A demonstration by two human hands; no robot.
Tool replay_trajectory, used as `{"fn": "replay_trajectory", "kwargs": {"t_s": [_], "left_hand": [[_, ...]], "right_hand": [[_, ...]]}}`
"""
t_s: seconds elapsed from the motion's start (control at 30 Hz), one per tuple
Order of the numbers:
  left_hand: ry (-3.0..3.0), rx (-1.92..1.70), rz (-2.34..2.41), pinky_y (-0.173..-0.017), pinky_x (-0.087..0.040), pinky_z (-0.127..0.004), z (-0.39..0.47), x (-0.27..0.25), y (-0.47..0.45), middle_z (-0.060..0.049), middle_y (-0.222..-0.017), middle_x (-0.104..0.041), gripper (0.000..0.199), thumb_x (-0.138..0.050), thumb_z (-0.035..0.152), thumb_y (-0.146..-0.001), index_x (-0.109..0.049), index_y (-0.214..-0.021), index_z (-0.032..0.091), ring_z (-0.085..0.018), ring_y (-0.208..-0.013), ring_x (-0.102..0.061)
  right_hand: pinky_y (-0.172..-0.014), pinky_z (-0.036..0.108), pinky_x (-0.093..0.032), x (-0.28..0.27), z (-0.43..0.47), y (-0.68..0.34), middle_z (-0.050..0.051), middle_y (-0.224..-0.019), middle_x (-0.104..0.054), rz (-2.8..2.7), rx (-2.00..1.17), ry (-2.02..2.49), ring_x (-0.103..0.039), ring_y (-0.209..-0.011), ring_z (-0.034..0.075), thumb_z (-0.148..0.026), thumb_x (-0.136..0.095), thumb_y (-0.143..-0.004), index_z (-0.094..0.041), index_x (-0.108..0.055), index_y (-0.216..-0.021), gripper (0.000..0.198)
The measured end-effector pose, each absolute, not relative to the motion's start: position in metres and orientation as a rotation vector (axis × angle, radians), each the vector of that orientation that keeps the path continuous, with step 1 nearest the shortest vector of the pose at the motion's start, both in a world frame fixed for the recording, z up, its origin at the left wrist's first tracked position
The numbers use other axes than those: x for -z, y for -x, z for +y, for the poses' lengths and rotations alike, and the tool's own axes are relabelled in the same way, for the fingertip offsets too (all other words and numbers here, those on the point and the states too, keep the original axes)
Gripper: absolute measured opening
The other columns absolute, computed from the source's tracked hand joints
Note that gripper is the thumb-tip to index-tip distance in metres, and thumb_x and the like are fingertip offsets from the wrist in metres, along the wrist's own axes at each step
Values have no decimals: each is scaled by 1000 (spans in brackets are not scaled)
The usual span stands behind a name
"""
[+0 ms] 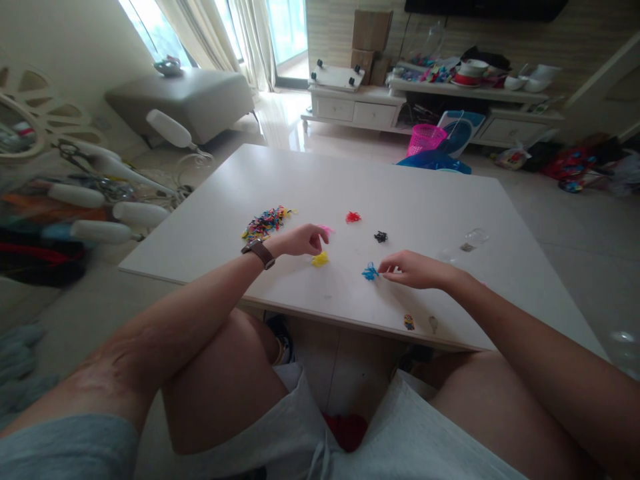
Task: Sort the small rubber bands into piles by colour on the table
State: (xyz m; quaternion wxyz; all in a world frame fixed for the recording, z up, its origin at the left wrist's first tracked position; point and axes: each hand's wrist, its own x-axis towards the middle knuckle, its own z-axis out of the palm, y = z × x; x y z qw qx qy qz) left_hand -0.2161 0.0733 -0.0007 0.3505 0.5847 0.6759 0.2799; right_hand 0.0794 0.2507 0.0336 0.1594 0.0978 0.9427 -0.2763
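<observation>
My left hand, with a watch on its wrist, hangs over the table between a small pink heap and a yellow heap of what look like little rubber bands. Its fingers are curled down and closed; whatever they hold is hidden. My right hand has thumb and fingertips drawn together at the right edge of a blue heap of rubber bands; anything in the pinch is too small to name. A mixed-colour pile of rubber bands lies left of my left hand.
On the white table also lie a red heap, a black heap, a clear plastic container, a small yellow cartoon figure and a tiny clear item. A lamp stands by the left edge.
</observation>
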Motion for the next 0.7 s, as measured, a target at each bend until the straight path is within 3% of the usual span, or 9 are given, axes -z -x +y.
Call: {"fn": "replay_trajectory", "kwargs": {"t_s": [0.27, 0.53, 0.7], "left_hand": [[-1507, -752, 1762, -63, -50, -28, 76, -4, 212, -5, -78, -75, 29, -77, 22, -66, -74, -95, 16, -17, -67, -67], [-1212, -1026, 2015, -55, -46, -26, 75, -1, 238, -8, -75, -74, 22, -79, 23, -67, -74, -87, 13, -18, -67, -67], [-933, -1207, 2031, -59, -49, -25, 81, 2, 246, -7, -76, -74, 22, -82, 17, -63, -72, -81, 13, -16, -67, -68]], "right_hand": [[-77, 31, -50, -35, 250, -79, 7, -96, -78, 2690, 821, -281, -71, -87, 22, -32, -57, -91, -22, -76, -96, 22], [-77, 31, -50, -36, 249, -79, 7, -96, -78, 2697, 808, -273, -71, -87, 22, -31, -57, -90, -21, -76, -95, 22], [-78, 31, -51, -36, 249, -79, 8, -97, -79, 2692, 806, -278, -71, -88, 23, -30, -56, -90, -20, -76, -96, 24]]}}
